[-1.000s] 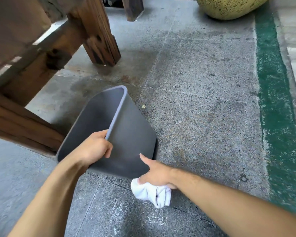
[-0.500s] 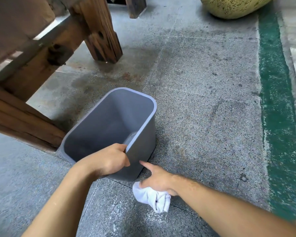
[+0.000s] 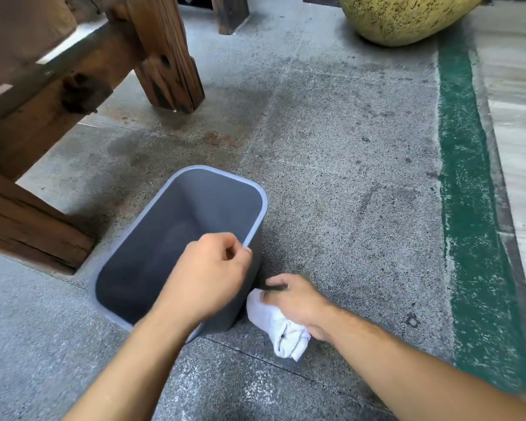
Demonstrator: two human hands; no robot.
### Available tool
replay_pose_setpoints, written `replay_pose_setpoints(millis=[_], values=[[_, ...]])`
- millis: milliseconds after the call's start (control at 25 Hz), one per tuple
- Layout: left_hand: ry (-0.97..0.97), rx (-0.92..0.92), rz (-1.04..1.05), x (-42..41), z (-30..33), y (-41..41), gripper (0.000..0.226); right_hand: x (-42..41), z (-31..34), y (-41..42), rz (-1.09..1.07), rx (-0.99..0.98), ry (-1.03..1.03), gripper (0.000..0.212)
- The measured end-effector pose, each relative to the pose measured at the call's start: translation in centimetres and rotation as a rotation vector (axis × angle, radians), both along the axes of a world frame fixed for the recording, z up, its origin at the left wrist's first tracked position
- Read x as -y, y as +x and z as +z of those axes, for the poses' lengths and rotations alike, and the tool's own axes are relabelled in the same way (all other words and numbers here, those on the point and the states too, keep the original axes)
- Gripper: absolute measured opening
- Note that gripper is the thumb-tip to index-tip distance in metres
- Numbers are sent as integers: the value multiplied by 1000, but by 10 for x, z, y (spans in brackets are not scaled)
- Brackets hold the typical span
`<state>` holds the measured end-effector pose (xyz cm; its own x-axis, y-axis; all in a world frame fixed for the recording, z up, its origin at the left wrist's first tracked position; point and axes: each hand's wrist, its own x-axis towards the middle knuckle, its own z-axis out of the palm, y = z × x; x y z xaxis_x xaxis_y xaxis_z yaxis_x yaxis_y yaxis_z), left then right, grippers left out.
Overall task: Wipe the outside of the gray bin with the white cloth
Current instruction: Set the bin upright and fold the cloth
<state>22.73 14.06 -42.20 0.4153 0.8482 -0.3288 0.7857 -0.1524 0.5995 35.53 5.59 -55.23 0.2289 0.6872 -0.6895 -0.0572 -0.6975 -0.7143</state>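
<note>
Bin [image 3: 195, 208] on floor [image 3: 346, 177] ahead of you. Cloth [image 3: 274, 326] touches bin's right side; bench [image 3: 73, 86] left of bin, pot [image 3: 407, 16] far behind-right.

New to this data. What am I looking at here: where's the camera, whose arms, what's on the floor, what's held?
No robot here: one wide-angle camera worn on a person's head looks down at their bare arms. The gray bin stands upright and open on a speckled stone floor. The left hand pinches the bin's near rim. The right hand grips a bunched white cloth low beside the bin's outer wall. Wooden furniture legs stand at upper left, a yellow speckled pot at the top, a green strip at right.
</note>
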Motion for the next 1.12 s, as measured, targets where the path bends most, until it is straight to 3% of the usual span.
replay_pose_setpoints(millis=[120, 240, 320, 400, 480, 600, 680, 840, 960, 1120], values=[[-93, 17, -52, 17, -16, 22, 22, -2, 29, 27, -350, -116, 84, 20], [-149, 21, -29, 28, -30, 40, 54, 1, 65, 52, -715, -415, 214, 40], [-505, 274, 156, 23, -34, 49, 72, 5, 88, 61, -792, -529, 267, 50], [-976, 549, 330, 17, -31, 56, 73, 9, 107, 62, -757, -605, 296, 51], [-1152, 709, 323, 16, -28, 62, 65, 11, 127, 57, -643, -652, 318, 58], [-1105, 936, 368, 20, -19, 71, 43, 13, 138, 46, -631, -610, 395, 53], [-1017, 975, 462, 25, -11, 68, 38, 20, 146, 41, -633, -489, 385, 47], [-744, 748, 459, 47, 10, 49, 18, 53, 150, 24, -562, -365, 161, 26], [-581, 536, 442, 71, 21, 34, 20, 78, 152, 6, -499, -300, -18, 11], [-855, 552, 663, 111, 48, 13, 17, 107, 173, -18, -586, -290, -179, 16]])
